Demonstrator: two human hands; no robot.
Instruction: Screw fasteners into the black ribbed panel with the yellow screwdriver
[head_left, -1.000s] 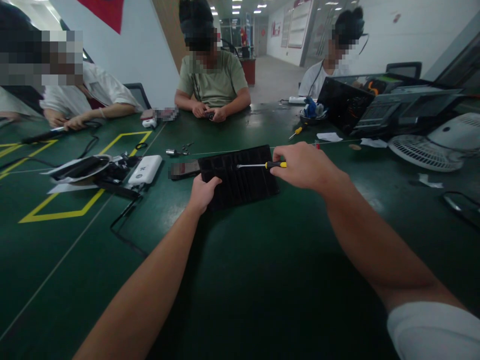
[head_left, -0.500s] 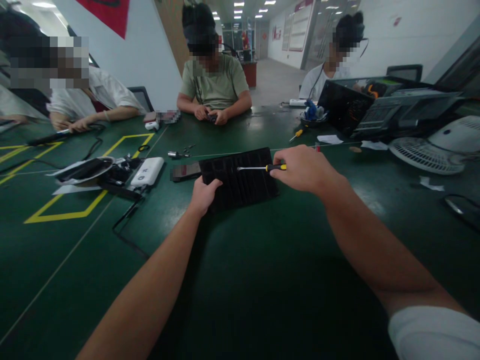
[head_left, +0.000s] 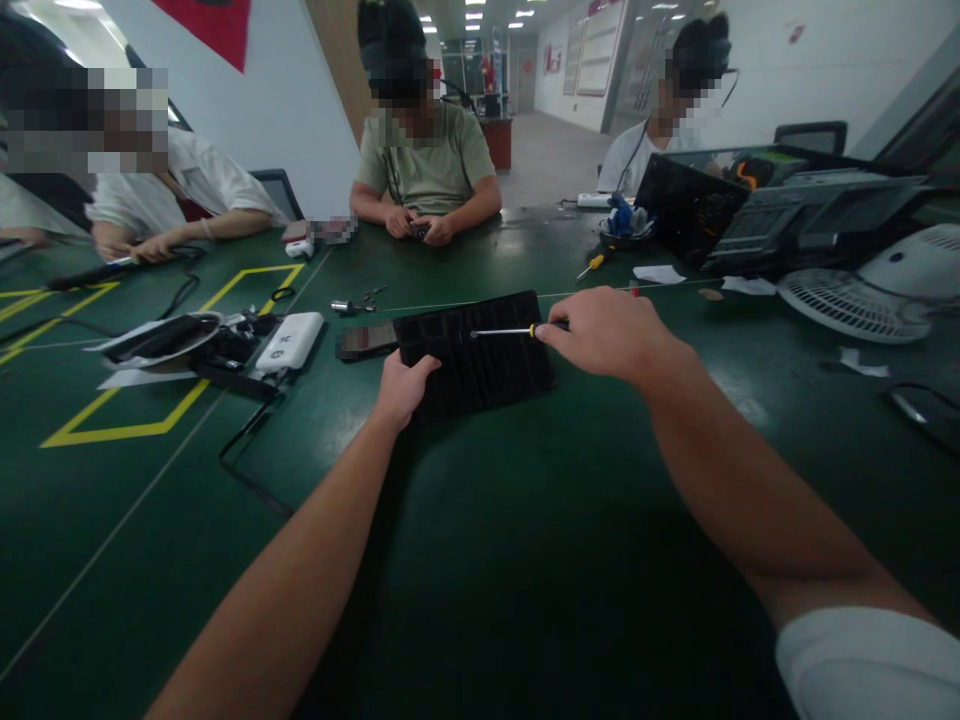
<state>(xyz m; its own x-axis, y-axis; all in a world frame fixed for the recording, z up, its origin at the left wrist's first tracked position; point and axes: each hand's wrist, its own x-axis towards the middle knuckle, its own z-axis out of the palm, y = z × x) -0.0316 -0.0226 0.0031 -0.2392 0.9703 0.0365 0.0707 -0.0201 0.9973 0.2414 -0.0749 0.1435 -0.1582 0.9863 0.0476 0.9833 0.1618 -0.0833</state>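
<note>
A flat black ribbed panel (head_left: 480, 375) lies on the green table (head_left: 525, 560) in front of me. My left hand (head_left: 401, 388) is closed on its near left corner and presses it down. My right hand (head_left: 611, 332) is closed round the black and yellow handle of a small screwdriver (head_left: 510, 331). The thin metal shaft points left, and its tip rests on the panel's upper middle. A dark phone (head_left: 367, 340) lies just left of the panel.
A white power bank (head_left: 291, 340), black cables and paper lie to the left inside yellow floor-tape lines. Loose screws and a bit (head_left: 352, 303) sit behind the phone. A second yellow screwdriver (head_left: 591, 266), opened black electronics (head_left: 757, 215) and a white fan (head_left: 862, 300) stand right. Three people sit opposite.
My right hand has turned slightly on the handle, so less of the yellow grip shows. The screwdriver tip stays on the same spot. My left hand has not moved.
</note>
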